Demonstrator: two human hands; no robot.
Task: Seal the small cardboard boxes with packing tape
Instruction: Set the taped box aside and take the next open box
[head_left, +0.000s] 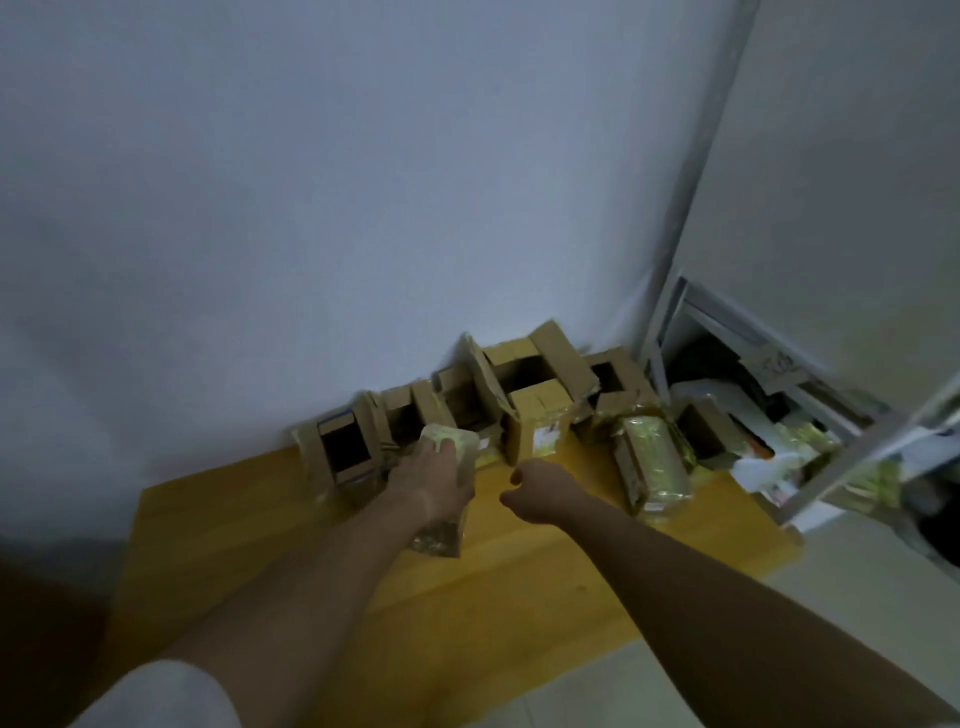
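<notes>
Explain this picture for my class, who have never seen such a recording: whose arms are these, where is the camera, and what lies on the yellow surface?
There is no machine here. One camera, worn on a person's head, looks down along both bare arms. The left hand grips a taped small box standing on the yellow table. The right hand is curled and seems to hold nothing. Along the white wall stands a row of open cardboard boxes, flaps up. Another taped box lies to the right. No tape roll is visible.

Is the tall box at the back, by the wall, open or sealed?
Open: the tall box has its flaps standing up and a dark hollow showing inside.
</notes>
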